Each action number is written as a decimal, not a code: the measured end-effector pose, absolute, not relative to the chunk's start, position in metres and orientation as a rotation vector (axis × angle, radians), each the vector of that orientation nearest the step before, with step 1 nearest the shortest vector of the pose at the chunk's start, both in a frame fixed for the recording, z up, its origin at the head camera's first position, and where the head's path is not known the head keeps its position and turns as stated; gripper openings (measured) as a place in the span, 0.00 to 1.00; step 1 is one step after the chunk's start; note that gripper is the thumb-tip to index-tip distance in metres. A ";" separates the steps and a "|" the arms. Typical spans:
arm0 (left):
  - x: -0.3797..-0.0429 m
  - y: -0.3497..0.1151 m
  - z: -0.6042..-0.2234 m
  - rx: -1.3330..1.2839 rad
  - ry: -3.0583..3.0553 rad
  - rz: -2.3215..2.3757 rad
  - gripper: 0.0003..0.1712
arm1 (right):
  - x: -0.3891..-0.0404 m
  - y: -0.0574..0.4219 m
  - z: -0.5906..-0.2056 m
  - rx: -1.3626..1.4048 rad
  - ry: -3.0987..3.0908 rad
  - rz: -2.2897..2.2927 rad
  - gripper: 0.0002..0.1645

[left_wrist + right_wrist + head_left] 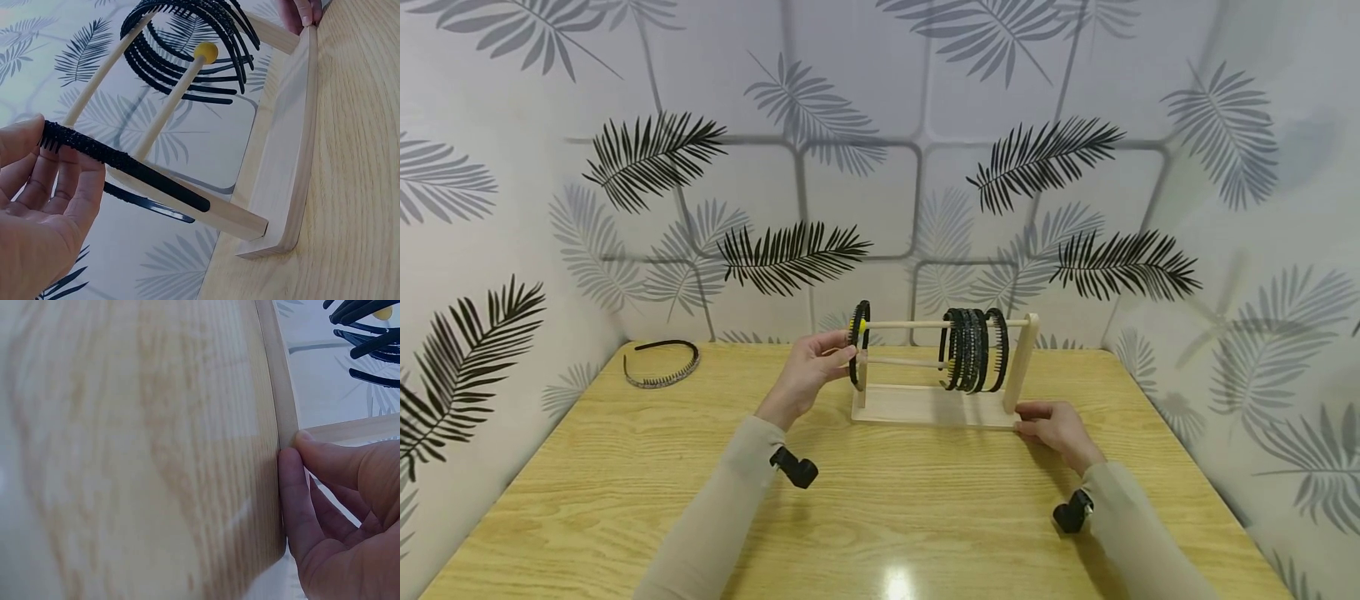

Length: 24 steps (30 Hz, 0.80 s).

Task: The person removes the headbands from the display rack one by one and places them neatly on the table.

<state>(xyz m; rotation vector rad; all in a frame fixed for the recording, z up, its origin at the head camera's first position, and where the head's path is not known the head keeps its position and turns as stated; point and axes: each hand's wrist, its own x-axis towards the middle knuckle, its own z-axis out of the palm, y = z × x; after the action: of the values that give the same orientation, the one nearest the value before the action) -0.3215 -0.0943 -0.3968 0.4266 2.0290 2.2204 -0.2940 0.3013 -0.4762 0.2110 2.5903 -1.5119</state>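
Observation:
A pale wooden rack [932,407] with two horizontal rods stands toward the back of the table. My left hand [805,375] pinches a black toothed headband [150,172] between thumb and fingers, at the left end of the upper rod. In the left wrist view this headband's ends hang beside the rack's left upright. Several black headbands [973,350] hang bunched on the right part of the rods. My right hand [1060,429] grips the front right corner of the rack's base, with thumb and fingertips on its edge in the right wrist view.
Another dark headband [658,383] with a sparkly surface lies at the table's back left. A yellow ball [206,52] caps the lower rod. Behind the wood-grain table [895,492] hangs a pale leaf-patterned curtain [865,200].

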 end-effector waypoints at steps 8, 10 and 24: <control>-0.322 -0.101 -0.398 0.405 2.023 2.238 0.18 | -0.294 0.300 -0.476 0.204 2.602 -1.490 0.26; -0.322 -0.103 -0.398 0.400 2.031 2.243 0.18 | -0.294 0.300 -0.476 0.206 2.595 -1.498 0.26; -0.327 -0.121 -0.404 0.296 2.185 2.211 0.23 | -0.294 0.300 -0.475 0.199 2.604 -1.496 0.25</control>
<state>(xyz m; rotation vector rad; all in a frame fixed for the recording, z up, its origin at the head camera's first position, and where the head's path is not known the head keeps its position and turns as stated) -0.3271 -0.1212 -0.4041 0.2962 2.1847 2.2112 -0.2939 0.3003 -0.4746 0.1988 2.6043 -1.4964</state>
